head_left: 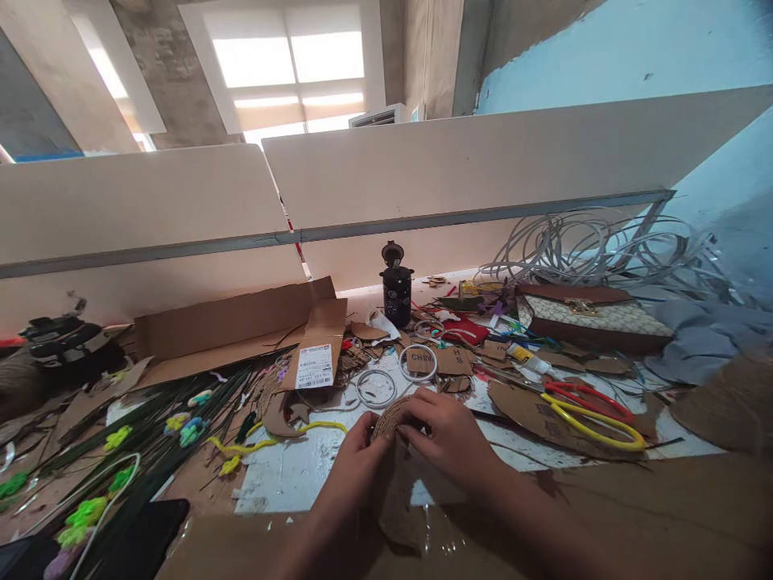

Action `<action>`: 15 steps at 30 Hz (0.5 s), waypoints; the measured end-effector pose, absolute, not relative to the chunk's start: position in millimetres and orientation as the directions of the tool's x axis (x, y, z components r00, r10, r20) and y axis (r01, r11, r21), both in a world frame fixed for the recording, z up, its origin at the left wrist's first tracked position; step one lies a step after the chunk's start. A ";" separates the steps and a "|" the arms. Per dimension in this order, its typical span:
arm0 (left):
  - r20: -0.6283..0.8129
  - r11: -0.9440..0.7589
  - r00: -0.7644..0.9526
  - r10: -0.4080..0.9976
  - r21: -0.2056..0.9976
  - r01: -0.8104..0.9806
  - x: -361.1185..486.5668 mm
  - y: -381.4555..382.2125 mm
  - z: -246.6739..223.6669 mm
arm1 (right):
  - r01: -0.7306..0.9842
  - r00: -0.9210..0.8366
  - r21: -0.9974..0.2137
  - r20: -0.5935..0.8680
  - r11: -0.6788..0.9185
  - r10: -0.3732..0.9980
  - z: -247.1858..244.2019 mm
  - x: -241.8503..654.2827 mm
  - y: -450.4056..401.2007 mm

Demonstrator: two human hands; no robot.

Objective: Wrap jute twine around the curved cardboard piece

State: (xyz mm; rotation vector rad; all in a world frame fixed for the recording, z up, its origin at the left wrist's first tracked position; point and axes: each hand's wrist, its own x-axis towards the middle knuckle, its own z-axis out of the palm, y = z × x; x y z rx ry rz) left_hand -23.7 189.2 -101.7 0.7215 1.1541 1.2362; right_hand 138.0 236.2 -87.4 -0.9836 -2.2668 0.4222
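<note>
Both my hands are close together at the table's front, on a curved cardboard piece [395, 499] whose upper part is covered in rows of brown twine [392, 414]. My left hand [357, 451] pinches its left edge between thumb and fingers. On the other side, my right hand [445, 435] presses its fingertips against the twine-covered upper edge. The lower part of the piece hangs between my forearms. Just beyond lie two pale rings [375, 390]. A crescent-shaped cardboard cutout [279, 412] rests to the left, beside a yellow fuzzy strand [326, 424].
Scissors with red and yellow handles [597, 431] lie on cardboard at right. Behind stand a black bottle [397, 296] with its lid up, a patterned handbag [595, 321] and coiled pale tubing [580, 246]. At left are an opened cardboard box [223, 338] and fuzzy flowers [193, 431] on dark green stems.
</note>
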 end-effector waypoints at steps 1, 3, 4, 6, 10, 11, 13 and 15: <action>-0.279 0.237 -0.080 0.957 0.909 -0.344 -23.1 188.1 -100.0 | 0.524 -0.532 -0.520 0.419 0.675 0.736 -86.9 138.3 236.1; -0.278 0.228 -0.104 0.955 0.911 -0.344 -20.8 184.3 -95.3 | 0.502 -0.531 -0.541 0.423 0.675 0.734 -86.2 139.0 236.2; -0.270 0.218 -0.114 0.956 0.914 -0.343 -19.0 181.6 -92.7 | 0.501 -0.528 -0.544 0.424 0.673 0.736 -86.2 139.3 236.3; -0.258 0.201 -0.121 0.959 0.913 -0.356 -14.4 175.9 -87.9 | 0.523 -0.520 -0.527 0.426 0.670 0.741 -87.0 139.6 236.5; -0.279 0.210 -0.105 0.954 0.879 -0.428 -5.5 165.7 -82.4 | 0.582 -0.514 -0.458 0.434 0.672 0.740 -89.8 138.9 236.6; -0.283 0.212 -0.104 0.954 0.875 -0.435 -4.2 163.4 -81.6 | 0.589 -0.513 -0.447 0.436 0.673 0.740 -90.4 138.7 236.5; -0.275 0.209 -0.098 0.956 0.879 -0.428 -3.2 159.1 -80.4 | 0.599 -0.511 -0.435 0.439 0.672 0.739 -91.2 138.5 236.4; -0.265 0.209 -0.087 0.960 0.891 -0.404 -4.2 156.6 -80.1 | 0.606 -0.513 -0.424 0.439 0.673 0.738 -91.7 138.5 236.4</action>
